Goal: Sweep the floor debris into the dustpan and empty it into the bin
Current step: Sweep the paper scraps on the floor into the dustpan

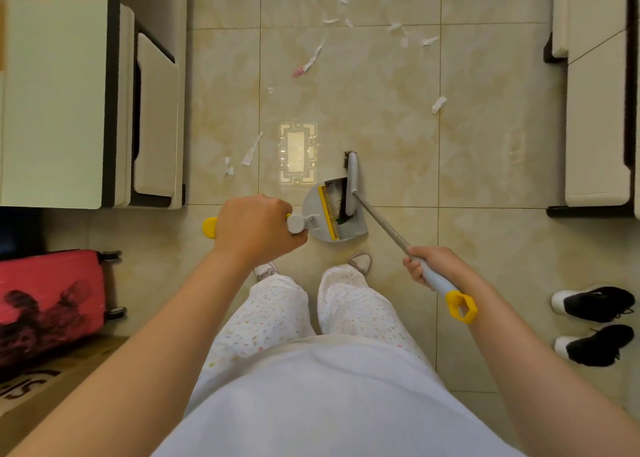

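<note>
**Shirt front nearest, both hands clamped on handles, brush at the pan**

White shirt front (pixel 311 404) fills the bottom of my view, with speckled pale trousers (pixel 270 314) beyond it and both bare forearms reaching out.

From there I go to the job. The grey plastic dustpan with its yellow comb strip (pixel 311 211) sits on the beige marbled tile floor (pixel 485 162) just ahead of the feet, with its mouth turned to the right. The left hand (pixel 254 228) is wrapped fully round the pan's yellow-tipped handle, fingers curled tight. The grey-backed broom head with dark bristles (pixel 352 183) lies across that mouth, its bristles touching the pan. Some whitish scraps (pixel 334 193) are caught between bristles and comb. The right hand (pixel 433 266) grips the pale blue sleeve of the broom shaft, just above the yellow hanging loop (pixel 462 306).

I judge the sweep only partly done. Torn white paper strips (pixel 313 57) lie scattered well ahead, one (pixel 439 104) sits off to the right, and more (pixel 252 150) lie left of the pan.

To do this step well I would press the pan lip flat to the tile so nothing slips under. I would draw the far scraps in with short, low strokes and shift the pan toward the litter rather than flick at it.

No bin shows anywhere. A red wheeled suitcase (pixel 52 294) stands at the left, black-and-white trainers (pixel 595 304) at the right, and cream cushioned seating (pixel 156 117) on both sides.
</note>
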Demonstrator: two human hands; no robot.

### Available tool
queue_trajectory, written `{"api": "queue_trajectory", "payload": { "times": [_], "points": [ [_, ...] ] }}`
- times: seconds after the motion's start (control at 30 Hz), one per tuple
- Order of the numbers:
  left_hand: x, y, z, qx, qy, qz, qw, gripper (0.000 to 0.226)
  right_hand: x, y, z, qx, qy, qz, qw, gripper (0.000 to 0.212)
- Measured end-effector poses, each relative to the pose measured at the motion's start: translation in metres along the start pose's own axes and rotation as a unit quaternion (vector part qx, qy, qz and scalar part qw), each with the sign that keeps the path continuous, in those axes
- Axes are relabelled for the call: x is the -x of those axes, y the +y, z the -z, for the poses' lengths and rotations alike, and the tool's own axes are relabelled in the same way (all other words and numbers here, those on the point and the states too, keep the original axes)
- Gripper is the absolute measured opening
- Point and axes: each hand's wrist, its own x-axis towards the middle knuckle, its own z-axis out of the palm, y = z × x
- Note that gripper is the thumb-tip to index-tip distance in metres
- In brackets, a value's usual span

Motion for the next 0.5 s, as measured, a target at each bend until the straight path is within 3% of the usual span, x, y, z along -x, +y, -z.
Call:
{"api": "queue_trajectory", "payload": {
  "times": [0.17, 0.27, 0.5],
  "points": [
    [0.014, -0.012, -0.005, 0.022, 0.005, 0.044, 0.999, 0.047, 0.010, 0.008, -0.024, 0.113, 0.043, 0.075, 0.990, 0.014],
    [0.032, -0.023, -0.013, 0.075, 0.001, 0.121, 0.990, 0.049, 0.011, 0.009, -0.051, 0.206, 0.064, 0.112, 0.970, 0.015],
    [0.056, -0.081, -0.007, 0.233, 0.036, 0.304, 0.923, 0.045, 0.017, -0.010, -0.125, 0.314, 0.056, 0.146, 0.937, 0.005]
  ]
}}
